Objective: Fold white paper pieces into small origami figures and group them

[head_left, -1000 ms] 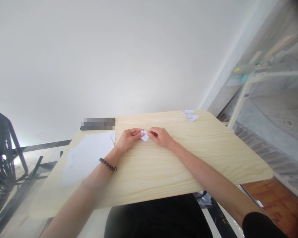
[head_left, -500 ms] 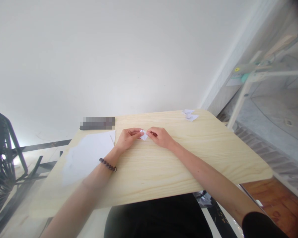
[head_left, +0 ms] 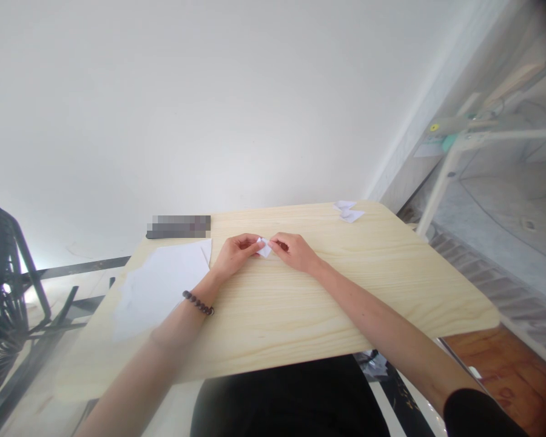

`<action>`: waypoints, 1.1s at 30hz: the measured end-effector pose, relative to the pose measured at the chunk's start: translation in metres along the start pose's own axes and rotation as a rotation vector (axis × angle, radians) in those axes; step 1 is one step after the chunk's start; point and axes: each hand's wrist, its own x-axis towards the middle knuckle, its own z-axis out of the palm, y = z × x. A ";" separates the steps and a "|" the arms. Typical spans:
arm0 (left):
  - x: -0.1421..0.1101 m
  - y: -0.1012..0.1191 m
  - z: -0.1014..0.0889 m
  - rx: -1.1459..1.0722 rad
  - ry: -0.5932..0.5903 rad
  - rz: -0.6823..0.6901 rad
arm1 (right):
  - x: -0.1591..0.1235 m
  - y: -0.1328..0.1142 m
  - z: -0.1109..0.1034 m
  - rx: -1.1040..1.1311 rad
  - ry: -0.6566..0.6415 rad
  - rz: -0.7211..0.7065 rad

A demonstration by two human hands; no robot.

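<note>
Between my two hands, over the middle of the table, is a small folded piece of white paper (head_left: 264,249). My left hand (head_left: 236,252) pinches its left side between thumb and fingers. The fingertips of my right hand (head_left: 293,250) are closed on its right edge. Parts of the paper are covered by my fingers, so its full folded shape cannot be made out. Beside my left forearm lie white paper sheets (head_left: 164,279), overlapping one another. Two folded white paper pieces (head_left: 351,215) rest near the far right corner of the table.
The light wooden table (head_left: 273,321) has rounded corners and stands against a white wall (head_left: 255,109). A dark flat item (head_left: 177,233), partly blurred out, lies at its far left. A black chair-like frame (head_left: 9,273) is at the left, a white metal frame (head_left: 441,182) at the right.
</note>
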 end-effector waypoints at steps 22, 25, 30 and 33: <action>0.001 0.001 -0.004 0.317 -0.005 0.083 | 0.001 0.002 0.000 0.015 0.050 0.066; 0.003 0.004 -0.014 0.514 0.090 0.118 | 0.001 0.003 0.000 0.011 0.053 0.068; 0.005 0.011 -0.039 0.953 0.321 0.077 | 0.000 0.002 0.000 0.012 0.049 0.070; 0.003 0.013 -0.057 1.148 0.386 -0.027 | 0.000 0.003 0.000 0.015 0.045 0.070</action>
